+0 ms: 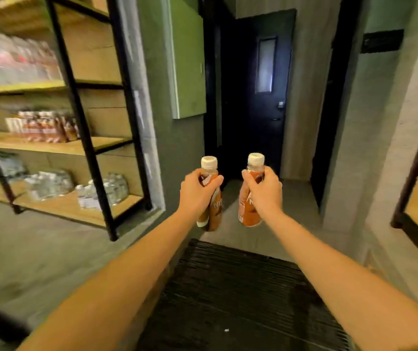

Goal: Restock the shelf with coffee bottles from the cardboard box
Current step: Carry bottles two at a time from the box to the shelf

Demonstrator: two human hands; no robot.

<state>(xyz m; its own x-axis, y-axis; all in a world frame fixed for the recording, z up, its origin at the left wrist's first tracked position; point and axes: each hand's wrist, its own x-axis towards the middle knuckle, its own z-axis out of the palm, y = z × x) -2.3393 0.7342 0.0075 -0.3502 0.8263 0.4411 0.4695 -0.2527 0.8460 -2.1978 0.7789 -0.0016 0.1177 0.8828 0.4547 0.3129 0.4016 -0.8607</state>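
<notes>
A black-framed shelf (pixel 86 145) with wooden boards stands at the left on the grey floor (pixel 38 249). Its middle board carries a blurred row of brown-and-white bottles (pixel 43 126), the board above holds pale pink packages (pixel 18 62), and the lowest board bears shrink-wrapped packs of clear bottles (pixel 104 190). A dark ribbed mat (pixel 241 300) lies flat on the floor in the foreground.

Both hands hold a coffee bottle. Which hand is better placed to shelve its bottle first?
Probably the left hand: its coffee bottle is on the side of the shelf, where similar brown bottles stand. The right hand would have to cross over.
</notes>
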